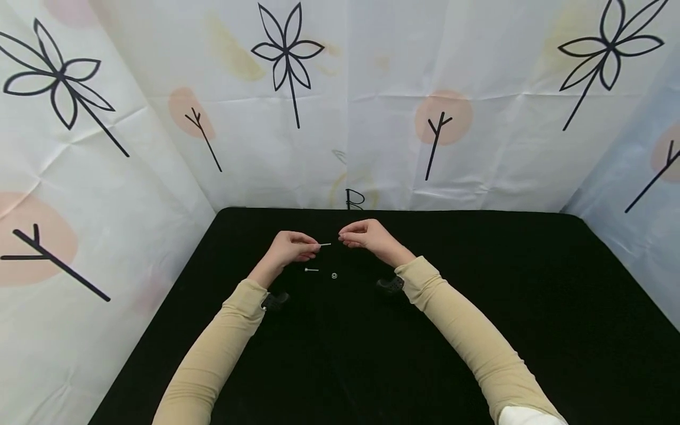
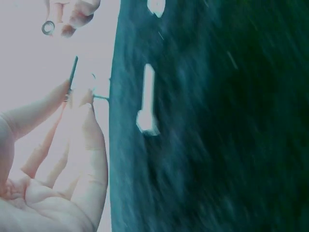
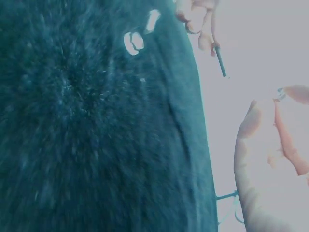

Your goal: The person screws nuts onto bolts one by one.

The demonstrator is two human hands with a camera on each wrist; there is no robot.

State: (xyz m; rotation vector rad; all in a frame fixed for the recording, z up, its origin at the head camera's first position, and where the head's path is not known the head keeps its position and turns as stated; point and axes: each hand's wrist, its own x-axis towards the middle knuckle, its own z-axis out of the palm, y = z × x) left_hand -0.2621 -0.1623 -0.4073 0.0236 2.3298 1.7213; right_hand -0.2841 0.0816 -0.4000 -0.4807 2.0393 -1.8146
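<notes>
Thumb and fingertips of my left hand [image 1: 293, 247] pinch a thin metal bolt [image 1: 326, 244] at one end. Its shank [image 2: 74, 70] sticks out toward my right hand [image 1: 372, 239]. That hand pinches a small metal ring [image 2: 48, 27], a nut or washer; I cannot tell which. A small gap separates the ring from the bolt's free end [image 3: 223, 72]. Below the hands, a second bolt [image 1: 311, 270] lies on the black cloth, its head to the left. Right of it lies a small nut-like piece [image 1: 334, 275], blurred in the right wrist view.
A black cloth [image 1: 340, 354] covers the table. White curtains [image 1: 372, 71] with printed plant drawings stand behind it and at both sides. Dark wrist devices [image 1: 274, 301] hang under both forearms.
</notes>
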